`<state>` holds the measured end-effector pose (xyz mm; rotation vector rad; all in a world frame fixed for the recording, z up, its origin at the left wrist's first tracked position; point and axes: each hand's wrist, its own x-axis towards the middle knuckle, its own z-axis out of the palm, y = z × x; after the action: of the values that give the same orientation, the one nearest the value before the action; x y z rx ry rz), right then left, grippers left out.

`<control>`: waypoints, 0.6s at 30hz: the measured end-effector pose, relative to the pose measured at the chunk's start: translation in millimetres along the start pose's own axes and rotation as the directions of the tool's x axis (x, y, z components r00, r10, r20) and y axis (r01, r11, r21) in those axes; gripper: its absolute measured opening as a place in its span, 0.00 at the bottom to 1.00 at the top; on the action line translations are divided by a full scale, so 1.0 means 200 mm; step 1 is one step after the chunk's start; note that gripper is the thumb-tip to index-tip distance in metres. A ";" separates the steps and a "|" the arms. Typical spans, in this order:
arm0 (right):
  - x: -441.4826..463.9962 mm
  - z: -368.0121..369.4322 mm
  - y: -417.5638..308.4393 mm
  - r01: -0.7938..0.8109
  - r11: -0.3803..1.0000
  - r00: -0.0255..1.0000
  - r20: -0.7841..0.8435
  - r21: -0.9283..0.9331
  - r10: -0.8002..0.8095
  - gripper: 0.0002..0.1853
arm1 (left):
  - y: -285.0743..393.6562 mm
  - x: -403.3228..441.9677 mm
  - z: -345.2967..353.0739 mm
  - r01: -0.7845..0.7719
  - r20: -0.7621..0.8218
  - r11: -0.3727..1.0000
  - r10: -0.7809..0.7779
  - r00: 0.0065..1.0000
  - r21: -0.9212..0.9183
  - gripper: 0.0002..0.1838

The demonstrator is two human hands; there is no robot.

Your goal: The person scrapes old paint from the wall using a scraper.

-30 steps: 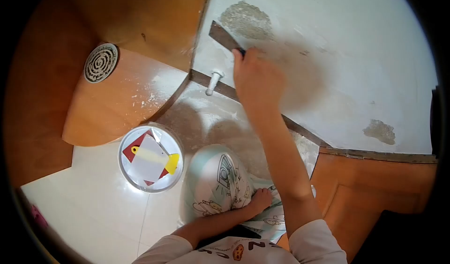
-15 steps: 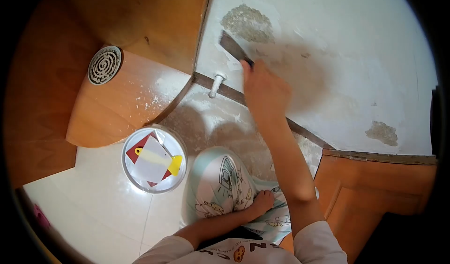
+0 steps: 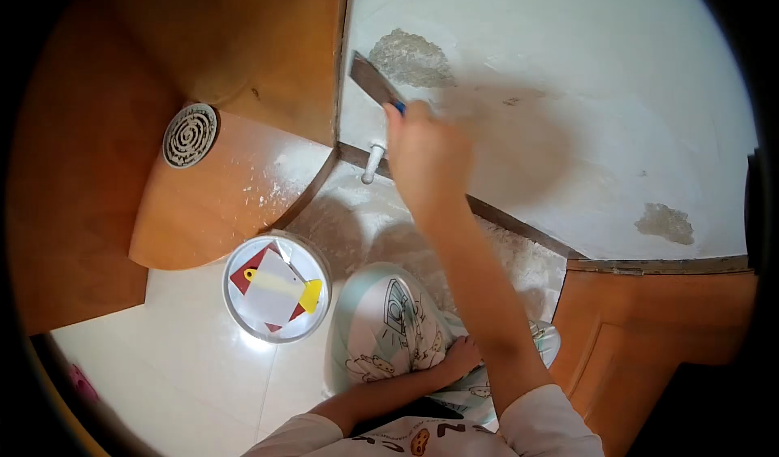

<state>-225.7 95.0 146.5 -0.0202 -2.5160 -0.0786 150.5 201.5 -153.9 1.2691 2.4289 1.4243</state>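
Observation:
My right hand [image 3: 430,153] is closed around the handle of a putty knife [image 3: 376,79]. Its wide metal blade is up against the white wall [image 3: 584,59], just left of a rough patch of bare plaster [image 3: 412,59]. My left hand [image 3: 462,355] lies on my lap over the patterned trousers [image 3: 381,327]. My right forearm crosses in front of it, so its fingers are mostly hidden. Below the blade, a short white pipe [image 3: 373,165] sticks out at the foot of the wall.
A white bucket [image 3: 235,319] stands at my left, with red, white and yellow flat pieces on top. Behind it are a curved wooden shelf [image 3: 203,213] with white crumbs and a round grate [image 3: 191,135]. A second bare patch [image 3: 665,223] marks the wall, above a wooden panel [image 3: 649,319].
My right hand and the putty knife have moved left and slightly down, past the bare patch's left edge. The whole view has shifted a little. My left hand remains on my lap.

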 end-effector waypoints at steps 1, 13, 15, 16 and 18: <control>-0.04 -0.01 0.04 -0.060 0.998 0.998 0.021 -0.007 0.060 0.15 | -0.01 0.00 -0.01 -0.003 -0.027 1.000 0.003 1.000 -0.019 0.04; 0.05 -0.03 0.00 -0.038 0.997 0.999 -0.022 0.070 0.039 0.16 | 0.06 0.10 -0.25 -0.055 0.113 0.976 0.031 0.993 0.209 0.04; 0.07 -0.02 0.01 0.016 0.999 0.998 -0.054 0.047 -0.014 0.17 | 0.05 0.08 -0.19 -0.063 0.083 0.982 0.049 0.995 0.180 0.04; 0.08 -0.04 -0.01 0.045 0.999 0.998 -0.041 0.021 -0.044 0.17 | 0.06 0.08 -0.20 -0.071 0.078 0.985 0.059 0.995 0.160 0.04; 0.09 -0.09 -0.01 0.035 0.999 0.998 -0.053 0.002 -0.035 0.17 | 0.04 0.08 -0.23 -0.095 0.119 0.980 0.075 0.990 0.176 0.05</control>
<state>-229.7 92.8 170.5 0.0263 -2.4641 -0.0891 125.2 181.9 -115.9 1.4635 2.5043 1.1363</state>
